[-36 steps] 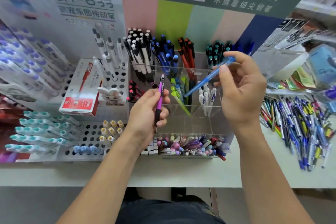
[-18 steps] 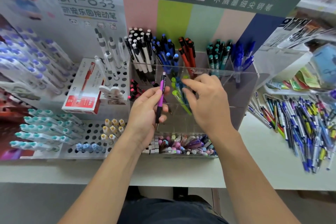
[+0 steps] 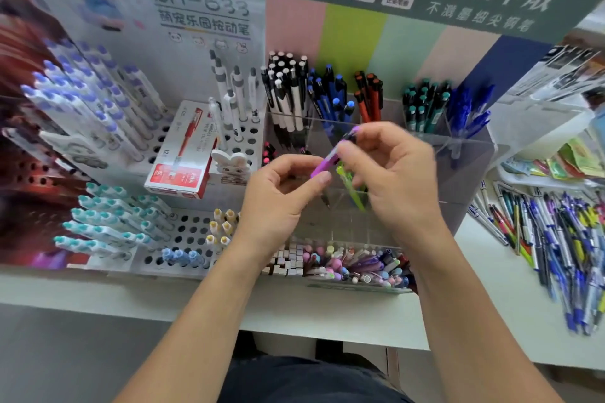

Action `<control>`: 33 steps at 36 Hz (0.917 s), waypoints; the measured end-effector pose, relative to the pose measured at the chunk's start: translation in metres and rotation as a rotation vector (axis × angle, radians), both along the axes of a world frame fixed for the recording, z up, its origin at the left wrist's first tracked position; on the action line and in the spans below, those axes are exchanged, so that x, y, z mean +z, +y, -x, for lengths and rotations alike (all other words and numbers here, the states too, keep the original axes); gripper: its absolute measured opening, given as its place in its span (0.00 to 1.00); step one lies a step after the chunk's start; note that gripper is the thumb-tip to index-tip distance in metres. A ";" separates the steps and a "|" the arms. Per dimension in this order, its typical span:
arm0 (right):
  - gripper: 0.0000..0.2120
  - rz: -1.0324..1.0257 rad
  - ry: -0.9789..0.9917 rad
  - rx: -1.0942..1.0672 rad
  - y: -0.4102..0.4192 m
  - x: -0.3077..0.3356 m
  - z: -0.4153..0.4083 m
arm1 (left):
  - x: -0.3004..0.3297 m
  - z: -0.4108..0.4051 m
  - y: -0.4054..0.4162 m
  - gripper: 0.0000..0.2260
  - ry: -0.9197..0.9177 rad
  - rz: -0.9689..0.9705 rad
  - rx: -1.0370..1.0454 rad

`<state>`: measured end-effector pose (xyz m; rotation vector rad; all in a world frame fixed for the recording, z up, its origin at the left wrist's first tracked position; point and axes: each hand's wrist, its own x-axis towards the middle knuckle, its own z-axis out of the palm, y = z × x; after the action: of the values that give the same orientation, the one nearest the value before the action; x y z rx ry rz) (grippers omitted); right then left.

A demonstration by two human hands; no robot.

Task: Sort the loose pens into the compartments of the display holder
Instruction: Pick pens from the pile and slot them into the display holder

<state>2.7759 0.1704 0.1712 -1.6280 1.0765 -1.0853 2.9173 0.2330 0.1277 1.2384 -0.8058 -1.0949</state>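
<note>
Both my hands meet over the clear display holder (image 3: 471,173), sharing one purple pen (image 3: 330,159). My right hand (image 3: 397,173) pinches its upper end with curled fingertips; my left hand (image 3: 281,193) holds the lower barrel between thumb and forefinger. The pen slants above the holder's middle row, tip down toward the left.

I judge it light, stiff and smooth-sided, likely to twist in a loose pinch; mid-barrel, near the balance point, looks the surest hold, with the tip led straight down into a compartment.

In the holder's back row, compartments stand filled by colour: black-and-white pens (image 3: 284,91) at the left, then blue pens (image 3: 327,93), orange-red pens (image 3: 370,95), teal pens (image 3: 425,101) and, at the right end, bright blue pens (image 3: 468,108). A yellow-green pen (image 3: 352,186) leans in a middle compartment just under my right hand. The front tray (image 3: 357,286), along the bench's near edge, holds a jumble of pastel pens and caps.

The loose pens (image 3: 556,239) lie spread on the bench to the right, well apart from the holder.
</note>
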 end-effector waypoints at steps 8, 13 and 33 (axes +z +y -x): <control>0.03 0.345 0.215 -0.101 -0.009 0.011 -0.002 | -0.003 -0.003 -0.001 0.11 -0.181 0.036 0.263; 0.06 0.402 0.709 -0.006 -0.012 -0.017 -0.016 | -0.008 -0.007 0.001 0.09 -0.269 0.021 0.269; 0.13 0.349 0.313 -0.526 0.036 -0.024 0.099 | -0.004 0.103 -0.001 0.06 -0.195 0.262 -0.049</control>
<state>2.6770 0.2061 0.1476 -1.8847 1.6581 -1.4501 2.8147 0.2324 0.1236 1.1182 -1.0965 -0.8837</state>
